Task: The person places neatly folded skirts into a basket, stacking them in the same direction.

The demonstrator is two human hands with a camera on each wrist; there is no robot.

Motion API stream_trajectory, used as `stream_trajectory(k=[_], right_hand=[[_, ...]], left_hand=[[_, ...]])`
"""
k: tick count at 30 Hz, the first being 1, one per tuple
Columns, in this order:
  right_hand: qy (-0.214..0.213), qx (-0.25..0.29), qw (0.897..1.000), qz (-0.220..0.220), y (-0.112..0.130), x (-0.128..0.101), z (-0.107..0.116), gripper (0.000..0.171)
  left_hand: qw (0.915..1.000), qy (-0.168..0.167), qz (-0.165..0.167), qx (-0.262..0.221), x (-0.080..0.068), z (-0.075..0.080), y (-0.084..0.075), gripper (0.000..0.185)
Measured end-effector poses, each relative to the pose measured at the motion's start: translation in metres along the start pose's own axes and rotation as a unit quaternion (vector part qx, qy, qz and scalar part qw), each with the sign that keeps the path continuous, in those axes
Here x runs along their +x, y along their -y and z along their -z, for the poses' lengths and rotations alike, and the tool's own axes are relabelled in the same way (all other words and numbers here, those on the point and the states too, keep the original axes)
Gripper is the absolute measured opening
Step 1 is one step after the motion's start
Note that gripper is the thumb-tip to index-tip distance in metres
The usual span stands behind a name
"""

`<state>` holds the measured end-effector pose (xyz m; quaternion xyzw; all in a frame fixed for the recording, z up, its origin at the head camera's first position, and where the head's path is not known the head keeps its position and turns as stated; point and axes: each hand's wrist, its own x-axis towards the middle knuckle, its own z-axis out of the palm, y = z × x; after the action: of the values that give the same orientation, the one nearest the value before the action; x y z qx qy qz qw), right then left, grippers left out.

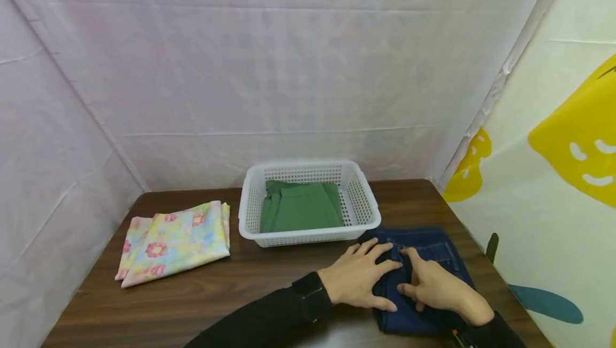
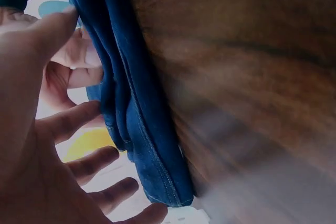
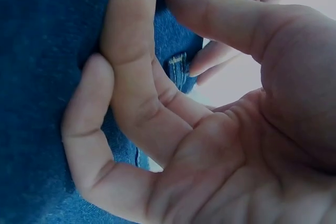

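Folded dark blue jeans (image 1: 433,241) lie at the right of the table, a pocket and stitching showing near the far end. My left hand (image 1: 361,276) rests on their left edge with its fingers spread. In the left wrist view the layered side of the jeans (image 2: 142,114) faces the fingertips. Over the middle of the jeans is my right hand (image 1: 435,284), its index finger stretched forward and touching the cloth. The right wrist view shows bent fingers (image 3: 131,40) against the denim (image 3: 37,77), with the thumb apart from them.
A white plastic basket (image 1: 308,238) stands at the back middle, just beyond the jeans, with folded green cloth (image 1: 305,209) inside. Folded flowered cloth (image 1: 180,244) lies on the left of the wooden table (image 1: 250,273). White fabric walls (image 1: 289,70) enclose the back and sides.
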<state>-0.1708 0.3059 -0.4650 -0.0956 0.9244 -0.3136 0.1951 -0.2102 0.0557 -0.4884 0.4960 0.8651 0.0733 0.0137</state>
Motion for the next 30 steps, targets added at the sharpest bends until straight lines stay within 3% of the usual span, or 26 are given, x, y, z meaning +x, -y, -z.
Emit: stream_trajectory(k=[5, 13, 18, 30], right_hand=[[0.031, 0.025, 0.999, 0.023, 0.001, -0.008, -0.004, 0.086], [0.053, 0.042, 0.997, 0.045, 0.015, -0.010, -0.018, 0.087], [0.071, 0.068, 0.994, 0.055, 0.031, -0.006, -0.031, 0.088], [0.125, 0.086, 0.985, 0.088, 0.089, 0.020, -0.068, 0.090]], left_hand=[[0.9997, 0.017, 0.003, -0.015, -0.008, -0.003, -0.001, 0.094], [0.9983, 0.032, 0.008, -0.049, -0.033, -0.001, 0.005, 0.087], [0.9968, 0.034, 0.019, -0.070, -0.057, 0.002, 0.011, 0.088], [0.9940, -0.002, 0.067, -0.087, -0.121, 0.008, 0.036, 0.072]])
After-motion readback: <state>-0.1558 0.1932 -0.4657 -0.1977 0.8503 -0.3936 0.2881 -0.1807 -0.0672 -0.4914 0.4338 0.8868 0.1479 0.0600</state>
